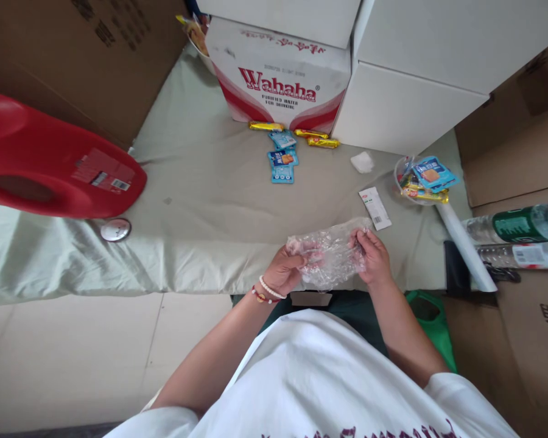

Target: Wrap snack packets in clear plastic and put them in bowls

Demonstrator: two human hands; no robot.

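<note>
Both hands are closed on a crumpled clear plastic bag (331,252), stretched between them just above the near edge of the cloth-covered table (201,201). The left hand (285,267) pinches the bag's left end, fingers curled in tight, with bead bracelets (267,291) on the wrist. The right hand (372,258) grips the right end, thumb on top. Both forearms come up from the lap, elbows bent, angling toward each other. A white label strip (375,207) lies just beyond the right hand
</note>
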